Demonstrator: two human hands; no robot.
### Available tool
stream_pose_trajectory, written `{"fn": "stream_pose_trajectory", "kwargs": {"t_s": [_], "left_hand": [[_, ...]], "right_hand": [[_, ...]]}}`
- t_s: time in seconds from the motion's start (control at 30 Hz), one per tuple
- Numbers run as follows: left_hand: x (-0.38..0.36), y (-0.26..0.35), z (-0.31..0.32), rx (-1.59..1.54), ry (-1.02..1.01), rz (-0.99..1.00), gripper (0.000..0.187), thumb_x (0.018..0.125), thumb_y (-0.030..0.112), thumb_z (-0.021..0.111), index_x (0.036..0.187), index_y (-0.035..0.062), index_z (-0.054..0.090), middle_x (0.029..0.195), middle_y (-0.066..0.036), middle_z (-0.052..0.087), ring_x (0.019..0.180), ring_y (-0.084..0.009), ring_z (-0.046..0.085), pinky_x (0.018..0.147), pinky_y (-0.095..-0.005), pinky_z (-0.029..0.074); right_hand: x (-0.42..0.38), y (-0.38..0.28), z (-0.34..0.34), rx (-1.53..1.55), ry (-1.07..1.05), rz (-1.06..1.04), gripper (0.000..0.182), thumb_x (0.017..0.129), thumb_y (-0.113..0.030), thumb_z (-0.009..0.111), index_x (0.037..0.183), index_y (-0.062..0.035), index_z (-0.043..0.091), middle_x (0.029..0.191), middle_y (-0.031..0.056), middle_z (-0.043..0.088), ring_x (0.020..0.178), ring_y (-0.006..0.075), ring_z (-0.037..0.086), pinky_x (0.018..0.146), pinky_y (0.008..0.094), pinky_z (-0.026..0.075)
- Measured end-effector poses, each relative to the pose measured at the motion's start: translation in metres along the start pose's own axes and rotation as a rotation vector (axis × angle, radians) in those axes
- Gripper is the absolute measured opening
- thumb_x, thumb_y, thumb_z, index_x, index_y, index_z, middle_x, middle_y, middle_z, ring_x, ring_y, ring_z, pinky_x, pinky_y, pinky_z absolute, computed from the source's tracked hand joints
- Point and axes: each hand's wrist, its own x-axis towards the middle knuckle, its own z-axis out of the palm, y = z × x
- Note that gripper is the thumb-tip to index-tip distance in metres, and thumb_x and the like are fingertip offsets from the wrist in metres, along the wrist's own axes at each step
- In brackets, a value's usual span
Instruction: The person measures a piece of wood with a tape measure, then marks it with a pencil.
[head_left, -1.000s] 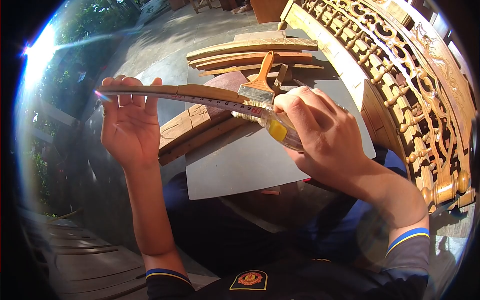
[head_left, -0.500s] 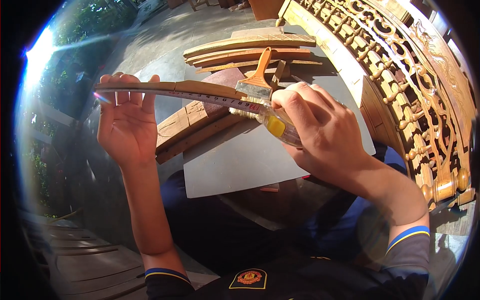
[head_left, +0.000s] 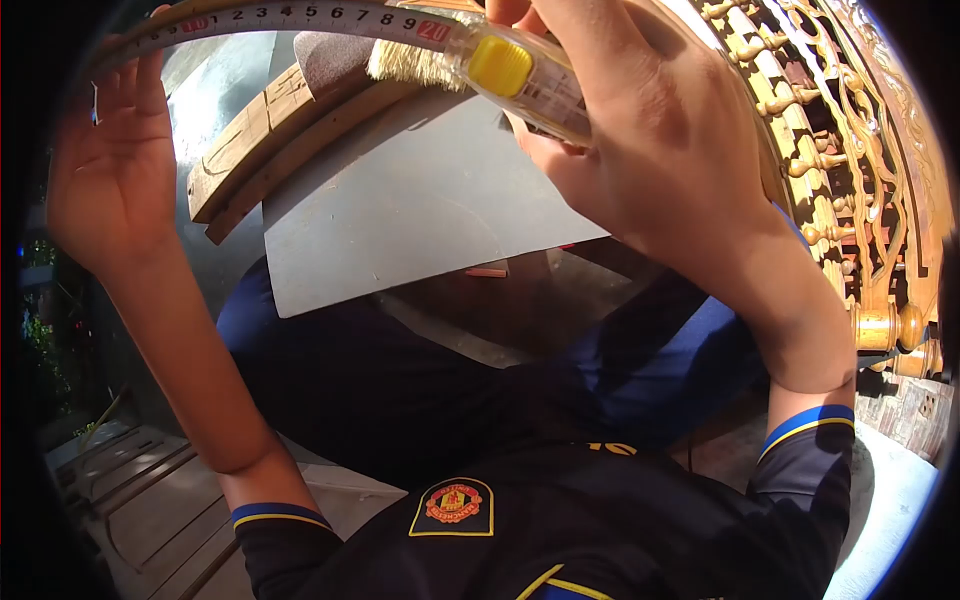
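My right hand [head_left: 670, 130] is wrapped round a clear tape measure [head_left: 500, 65] with a yellow button. Its pale blade [head_left: 300, 18] runs left across the top of the view, with numbers up to a red 20 near the case. My left hand [head_left: 115, 180], palm toward me, has its fingers behind the far end of the blade and a thin curved wooden strip; the fingertips are partly cut off. Pale brush bristles [head_left: 400, 62] show behind the blade. Below lies a notched curved wooden piece [head_left: 250, 125] with a brown sheet, perhaps sandpaper [head_left: 340, 65], over it.
A grey board [head_left: 400, 190] lies in front of my legs. On the right stands a carved wooden railing [head_left: 820, 160] with turned spindles. A small reddish piece [head_left: 487, 271] lies beyond the board's near edge. Wooden slats [head_left: 140, 500] are at lower left.
My view has tilted down and come closer, so hands and tape measure sit higher in it. The brush handle and the far wood stack have left the view. Both hands keep their hold.
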Motion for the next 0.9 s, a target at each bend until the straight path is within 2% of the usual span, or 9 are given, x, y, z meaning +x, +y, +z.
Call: {"fn": "stream_pose_trajectory", "kwargs": {"t_s": [0.07, 0.13, 0.6, 0.77, 0.9], "left_hand": [[0.013, -0.012, 0.004, 0.16, -0.036, -0.018, 0.021, 0.109, 0.022, 0.065, 0.126, 0.0094, 0.068, 0.114, -0.007, 0.07, 0.109, -0.0225, 0.069, 0.108, -0.0446, 0.059], [0.017, -0.017, 0.014, 0.182, 0.021, -0.03, 0.018, 0.106, 0.024, 0.068, 0.122, 0.0146, 0.068, 0.109, 0.0, 0.069, 0.101, -0.0177, 0.069, 0.103, -0.0401, 0.062], [0.013, -0.023, 0.016, 0.298, 0.101, -0.021, 0.023, 0.109, 0.021, 0.065, 0.127, 0.0084, 0.069, 0.115, -0.004, 0.071, 0.105, -0.0168, 0.068, 0.103, -0.0379, 0.058], [0.006, -0.022, 0.015, 0.303, 0.113, 0.002, 0.025, 0.11, 0.02, 0.064, 0.129, 0.0062, 0.069, 0.118, -0.006, 0.071, 0.107, -0.0164, 0.068, 0.103, -0.0371, 0.057], [0.004, -0.018, 0.011, 0.315, 0.139, 0.033, 0.026, 0.11, 0.019, 0.063, 0.131, 0.0045, 0.069, 0.12, -0.007, 0.072, 0.108, -0.0161, 0.068, 0.103, -0.0365, 0.056]], "right_hand": [[-0.001, -0.002, 0.0, 0.032, -0.033, 0.013, 0.045, 0.08, -0.005, 0.085, 0.119, -0.0095, 0.062, 0.102, 0.0058, 0.07, 0.091, 0.0257, 0.072, 0.075, 0.038, 0.058], [-0.001, -0.004, 0.0, 0.063, -0.059, 0.019, 0.045, 0.081, -0.006, 0.084, 0.12, -0.0088, 0.062, 0.102, 0.0062, 0.07, 0.091, 0.0254, 0.071, 0.076, 0.0379, 0.058], [0.007, -0.007, 0.001, 0.295, -0.179, 0.129, 0.049, 0.086, -0.011, 0.084, 0.126, -0.0044, 0.058, 0.103, 0.0089, 0.069, 0.096, 0.0234, 0.07, 0.084, 0.0378, 0.058], [0.019, -0.005, -0.007, 0.46, -0.242, 0.234, 0.05, 0.087, -0.013, 0.084, 0.128, -0.0029, 0.056, 0.103, 0.0098, 0.069, 0.097, 0.0227, 0.07, 0.087, 0.0378, 0.058], [0.03, -0.01, -0.025, 0.644, -0.326, 0.408, 0.051, 0.089, -0.015, 0.084, 0.13, -0.0016, 0.055, 0.104, 0.0106, 0.068, 0.099, 0.0221, 0.07, 0.089, 0.0378, 0.058]]}}
